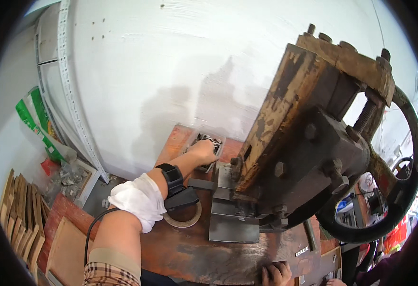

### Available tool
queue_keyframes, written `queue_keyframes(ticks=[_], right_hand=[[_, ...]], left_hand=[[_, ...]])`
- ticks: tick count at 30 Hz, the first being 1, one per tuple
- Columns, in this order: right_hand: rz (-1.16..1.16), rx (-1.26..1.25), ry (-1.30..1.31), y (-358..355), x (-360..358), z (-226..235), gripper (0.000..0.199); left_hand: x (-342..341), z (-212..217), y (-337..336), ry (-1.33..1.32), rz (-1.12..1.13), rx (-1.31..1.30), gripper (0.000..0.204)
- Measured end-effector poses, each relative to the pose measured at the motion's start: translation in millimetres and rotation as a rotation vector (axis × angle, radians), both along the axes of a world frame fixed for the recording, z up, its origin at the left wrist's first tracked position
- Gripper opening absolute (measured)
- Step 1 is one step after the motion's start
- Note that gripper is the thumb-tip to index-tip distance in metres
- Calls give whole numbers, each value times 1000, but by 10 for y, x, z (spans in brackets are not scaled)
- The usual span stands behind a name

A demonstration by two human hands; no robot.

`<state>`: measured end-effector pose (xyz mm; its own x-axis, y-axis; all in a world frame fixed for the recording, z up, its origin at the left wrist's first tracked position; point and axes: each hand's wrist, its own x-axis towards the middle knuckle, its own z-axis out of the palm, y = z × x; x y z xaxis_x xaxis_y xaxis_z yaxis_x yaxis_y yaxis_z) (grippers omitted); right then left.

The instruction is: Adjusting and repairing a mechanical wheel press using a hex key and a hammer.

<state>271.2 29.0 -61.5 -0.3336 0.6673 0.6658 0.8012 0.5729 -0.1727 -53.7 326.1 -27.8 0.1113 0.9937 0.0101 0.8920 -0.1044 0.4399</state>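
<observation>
My left hand [204,151] reaches across the bench into a clear plastic tub [190,138] of small dark metal parts by the wall. Its fingers are bent down among the parts, and what they grip is hidden. A white cloth [140,200] wraps that forearm, with a black strapped device [172,178] above it. Right of the arm stands a heavy metal press [304,157], with flat steel plates [232,229] under its ram. At the near bench edge my right hand [276,273] rests with curled fingers; whether anything is in them does not show.
A metal ring [190,222] lies on the worn bench [194,255]. The press's large handwheel [361,233] juts out at the right. Wooden boards [23,214] lean at the left beside a shelf post [70,90]. Another person's hand [335,282] shows at the lower right.
</observation>
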Motion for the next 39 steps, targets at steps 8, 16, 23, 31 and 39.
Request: queue_keyframes(ticks=[8, 16, 23, 31, 39], right_hand=[[40, 12, 0, 28, 13, 1, 11], [272, -163, 331, 30, -159, 371, 29], [355, -409, 329, -36, -594, 799, 47], [285, -207, -8, 432, -147, 982, 38], [319, -166, -202, 696, -167, 1385, 29]], left_hand=[[-335, 484, -616, -995, 260, 220, 19], [318, 755, -2664, -1268, 109, 65, 14], [1258, 112, -3030, -1449, -60, -30, 20], [1181, 235, -2578, -1718, -8, -36, 19], [1235, 307, -2455, -1830, 18, -29, 20]])
